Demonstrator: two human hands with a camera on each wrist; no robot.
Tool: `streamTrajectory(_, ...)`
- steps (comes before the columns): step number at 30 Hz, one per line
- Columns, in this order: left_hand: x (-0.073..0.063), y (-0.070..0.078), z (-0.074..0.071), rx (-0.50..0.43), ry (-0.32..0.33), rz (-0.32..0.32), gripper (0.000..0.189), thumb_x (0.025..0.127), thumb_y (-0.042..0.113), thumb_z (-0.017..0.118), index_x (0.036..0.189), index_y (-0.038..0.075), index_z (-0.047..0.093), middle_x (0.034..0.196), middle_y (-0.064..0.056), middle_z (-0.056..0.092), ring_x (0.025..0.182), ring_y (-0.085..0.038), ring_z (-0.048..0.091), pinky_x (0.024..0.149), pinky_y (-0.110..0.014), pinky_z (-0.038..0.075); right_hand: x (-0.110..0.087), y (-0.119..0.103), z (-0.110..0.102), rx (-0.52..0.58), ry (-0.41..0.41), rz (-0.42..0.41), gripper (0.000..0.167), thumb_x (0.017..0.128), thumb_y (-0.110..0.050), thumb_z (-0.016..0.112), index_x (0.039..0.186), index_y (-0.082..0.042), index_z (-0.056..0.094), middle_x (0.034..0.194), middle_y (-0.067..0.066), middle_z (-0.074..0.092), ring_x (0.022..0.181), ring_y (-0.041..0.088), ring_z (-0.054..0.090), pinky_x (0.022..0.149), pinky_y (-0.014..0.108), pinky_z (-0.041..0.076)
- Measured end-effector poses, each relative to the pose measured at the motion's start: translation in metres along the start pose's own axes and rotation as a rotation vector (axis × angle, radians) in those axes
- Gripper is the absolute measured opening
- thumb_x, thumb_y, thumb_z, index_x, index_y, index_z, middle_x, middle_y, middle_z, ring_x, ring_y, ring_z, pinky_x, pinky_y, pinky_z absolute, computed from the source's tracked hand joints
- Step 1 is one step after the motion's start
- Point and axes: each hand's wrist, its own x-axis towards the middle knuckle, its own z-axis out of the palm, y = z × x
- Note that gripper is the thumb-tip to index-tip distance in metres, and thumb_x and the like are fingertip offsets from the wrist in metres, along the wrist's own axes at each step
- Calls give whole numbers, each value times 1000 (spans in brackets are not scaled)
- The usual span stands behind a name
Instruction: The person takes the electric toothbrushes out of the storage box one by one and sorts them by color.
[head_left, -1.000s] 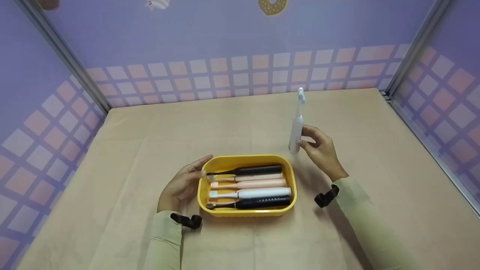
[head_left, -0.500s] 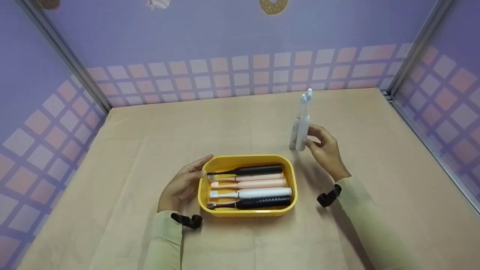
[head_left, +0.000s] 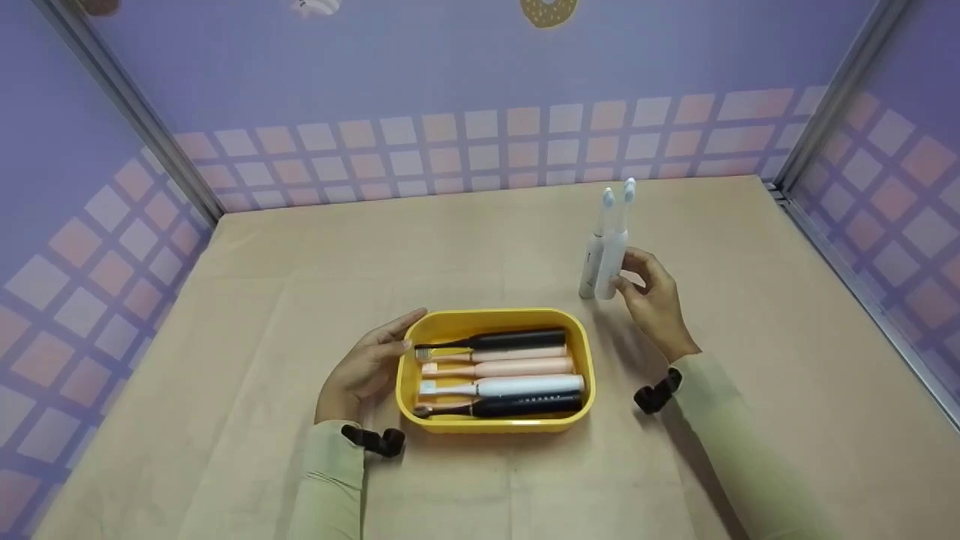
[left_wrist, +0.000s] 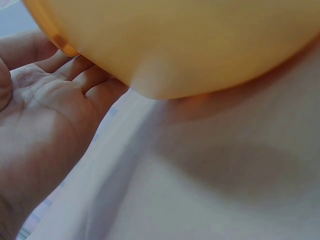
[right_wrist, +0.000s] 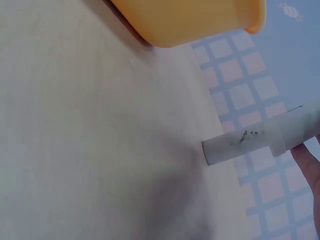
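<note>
My left hand (head_left: 361,375) grips the left end of a yellow plastic box (head_left: 495,427), thumb at the rim and fingers along the outer wall. Inside lie several electric toothbrushes: a black toothbrush (head_left: 517,339) at the back, pink ones, a white toothbrush (head_left: 529,386) and another black one in front. To the right of the box, my right hand (head_left: 656,304) pinches a white electric toothbrush (head_left: 612,262), held upright with its head up. Just left of it stands a second white electric toothbrush (head_left: 592,264), partly covered by the held one in the right wrist view.
A beige cloth (head_left: 360,255) covers the table. Purple walls with pink and white squares (head_left: 480,139) close off the back and both sides, with metal posts (head_left: 840,90) at the corners.
The held toothbrush has shifted right with my right hand, so the standing one, earlier overlapped by it, now shows separately. My left hand and the box have stayed in place.
</note>
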Motion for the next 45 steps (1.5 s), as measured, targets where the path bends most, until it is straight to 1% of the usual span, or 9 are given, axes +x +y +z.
streamTrajectory(4,0,0,0,-2,-1,-3,59,99,0,40,153,3,17,144,-6,45,125,-16,52,103,-33,47,2,2,-1,-22,-2,5,39,89,12,56,127,7,51,121,20,59,110,5,57,90,16,51)
streamTrajectory(9,0,0,0,-11,3,-13,60,99,0,40,154,3,17,150,-10,37,127,-16,50,105,-33,45,4,4,-3,-39,-7,17,39,89,11,56,128,6,50,122,19,58,112,8,55,92,15,50)
streamTrajectory(12,0,0,0,-14,4,-18,60,98,0,40,154,4,17,153,-12,34,128,-16,49,105,-33,45,6,5,-5,-58,-9,35,40,91,8,56,130,4,49,124,18,58,114,10,55,95,19,49)
streamTrajectory(17,0,0,0,-28,-2,-12,59,99,-1,39,154,4,18,151,-9,37,128,-16,49,105,-32,45,9,6,-7,-77,-20,85,45,93,5,54,137,1,47,128,16,55,120,14,52,103,31,46)
streamTrajectory(24,0,0,0,-39,3,-8,59,99,-2,39,153,3,19,149,-8,39,128,-16,49,105,-32,45,9,-19,-2,-98,-13,147,44,93,9,52,136,6,46,128,22,56,120,22,53,104,36,46)
streamTrajectory(31,1,-1,-1,-32,-1,-5,60,98,-2,40,153,3,18,152,-10,34,129,-16,47,107,-32,43,10,-20,0,-112,8,163,44,92,9,53,136,6,46,127,23,56,121,26,53,105,37,45)
streamTrajectory(36,1,-1,-1,-38,5,-4,61,97,-2,40,153,2,18,150,-10,37,129,-16,48,106,-32,44,13,-13,1,-85,19,161,45,91,11,52,136,6,47,128,23,56,122,27,52,106,34,44)
streamTrajectory(42,0,-1,-1,-40,3,7,60,97,-3,40,153,1,18,145,-4,43,127,-15,49,106,-31,44,19,15,1,-68,35,133,44,92,8,54,135,2,49,127,19,58,119,19,53,107,34,42)
streamTrajectory(45,0,-1,0,-32,-6,10,60,98,-2,40,153,1,18,144,-3,45,127,-15,50,104,-31,45,19,21,2,-77,32,134,44,93,6,53,136,1,48,128,17,57,120,19,53,108,33,42)
